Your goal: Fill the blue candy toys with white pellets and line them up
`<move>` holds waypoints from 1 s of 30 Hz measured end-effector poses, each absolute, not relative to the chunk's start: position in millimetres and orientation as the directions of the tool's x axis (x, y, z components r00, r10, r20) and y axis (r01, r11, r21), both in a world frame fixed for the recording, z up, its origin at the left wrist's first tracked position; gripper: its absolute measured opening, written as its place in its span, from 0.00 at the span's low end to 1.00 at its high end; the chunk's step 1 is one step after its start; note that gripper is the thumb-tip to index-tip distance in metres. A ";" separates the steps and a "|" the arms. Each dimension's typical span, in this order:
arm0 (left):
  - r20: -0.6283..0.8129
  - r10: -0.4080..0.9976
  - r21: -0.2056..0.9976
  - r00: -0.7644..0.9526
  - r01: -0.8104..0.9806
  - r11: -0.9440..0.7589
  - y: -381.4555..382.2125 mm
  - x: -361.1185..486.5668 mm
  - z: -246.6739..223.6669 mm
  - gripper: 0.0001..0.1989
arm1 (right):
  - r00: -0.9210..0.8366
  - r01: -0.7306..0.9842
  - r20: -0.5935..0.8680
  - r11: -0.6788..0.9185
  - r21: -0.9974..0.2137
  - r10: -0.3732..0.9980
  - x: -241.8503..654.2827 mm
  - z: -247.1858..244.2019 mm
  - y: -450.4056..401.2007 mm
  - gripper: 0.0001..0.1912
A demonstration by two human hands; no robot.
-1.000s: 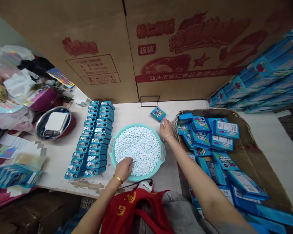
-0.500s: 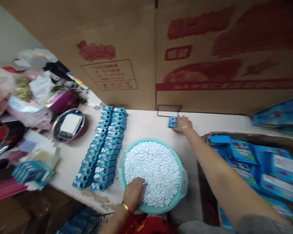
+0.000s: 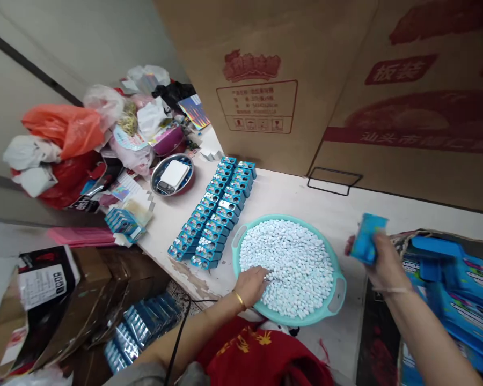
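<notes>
While the right hand (image 3: 387, 264) grips a blue box (image 3: 367, 238), the left hand (image 3: 250, 286) lies fingers-spread on white candies (image 3: 292, 271) in a teal basin (image 3: 306, 320) (pale tabletop (image 3: 290, 199), cardboard cartons (image 3: 261, 107) behind).

White-and-pale-blue candies (image 3: 285, 268) fill a mint-green plastic basin (image 3: 301, 321); the candy box (image 3: 368, 238) is bright blue; the red cloth (image 3: 257, 359) bears gold motifs.

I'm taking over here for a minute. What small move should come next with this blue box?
I'd probably bring the blue box in the right hand over the teal basin, because the left hand already rests on the white candies there, and the boxes lined up on the table seem to show candies inside.
</notes>
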State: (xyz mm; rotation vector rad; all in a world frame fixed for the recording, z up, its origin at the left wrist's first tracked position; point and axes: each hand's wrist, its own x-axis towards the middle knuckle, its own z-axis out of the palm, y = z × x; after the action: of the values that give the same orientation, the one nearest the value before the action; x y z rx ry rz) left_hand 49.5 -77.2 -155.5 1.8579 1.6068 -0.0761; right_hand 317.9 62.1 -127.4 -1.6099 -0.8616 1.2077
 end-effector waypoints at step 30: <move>-0.370 0.768 0.274 0.523 0.851 -0.448 -58.0 56.4 13.9 0.11 | -0.156 0.619 0.265 0.303 -0.725 0.952 277.9 -133.5 -97.6 0.16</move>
State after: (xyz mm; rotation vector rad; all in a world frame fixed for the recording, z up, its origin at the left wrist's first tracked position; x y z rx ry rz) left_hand 56.4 -58.0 13.9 2.3421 1.3264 -0.2662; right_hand 277.9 -97.6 -133.5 -1.4001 -1.8680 0.6007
